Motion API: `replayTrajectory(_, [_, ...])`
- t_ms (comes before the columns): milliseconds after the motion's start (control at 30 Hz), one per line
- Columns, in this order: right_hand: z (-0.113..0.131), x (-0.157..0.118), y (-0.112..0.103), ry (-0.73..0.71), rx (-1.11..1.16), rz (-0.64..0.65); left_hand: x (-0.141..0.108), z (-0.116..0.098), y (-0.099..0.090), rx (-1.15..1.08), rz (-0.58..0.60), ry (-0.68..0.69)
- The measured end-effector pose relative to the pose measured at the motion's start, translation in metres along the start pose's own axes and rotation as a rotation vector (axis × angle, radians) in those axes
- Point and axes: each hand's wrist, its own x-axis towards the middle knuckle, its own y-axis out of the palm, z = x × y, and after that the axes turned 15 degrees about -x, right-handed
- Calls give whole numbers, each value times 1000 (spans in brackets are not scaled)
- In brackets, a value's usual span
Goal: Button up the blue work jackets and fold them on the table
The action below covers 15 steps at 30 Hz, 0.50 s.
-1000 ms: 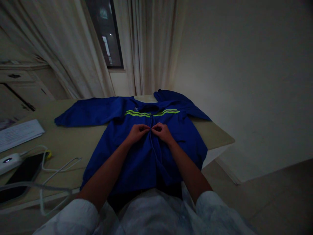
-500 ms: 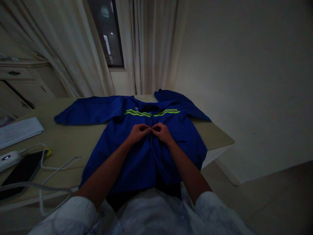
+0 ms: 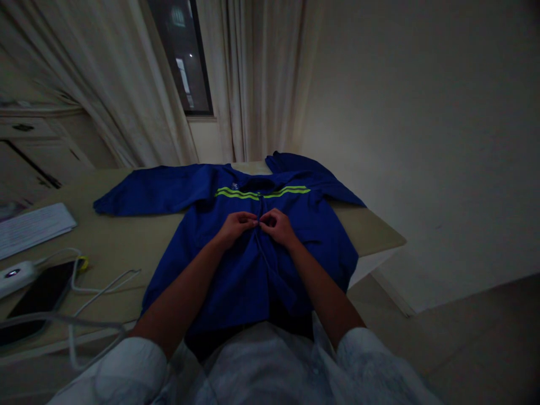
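A blue work jacket (image 3: 228, 275) with yellow-green chest stripes lies spread on the table, collar away from me and sleeves out to the sides. My left hand (image 3: 237, 228) pinches the left edge of its front opening, just below the stripes. Fingertip to fingertip with it, my right hand (image 3: 276, 226) pinches the right edge. Whether a button or fastener sits between the fingers is too small and dark to tell. Below my hands the two front edges part toward the hem.
On the table (image 3: 126, 242), to the left, lie a paper sheet (image 3: 37, 228), a dark phone (image 3: 42, 298), a white device (image 3: 17, 277) and a looping white cable (image 3: 101, 291). Curtains (image 3: 261, 84) hang behind, and a wall (image 3: 422, 140) rises at the right.
My hands have shifted very slightly left and up along the front opening, still pinching the cloth. The jacket lies almost the same.
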Motion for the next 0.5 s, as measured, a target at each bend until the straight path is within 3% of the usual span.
replayTrajectory(267, [0, -1, -2, -29, -12, 11, 1, -1, 0, 28, -3, 13])
replayTrajectory(500, [-1, 0, -1, 19, -29, 35, 5, -1, -5, 213, 118, 155])
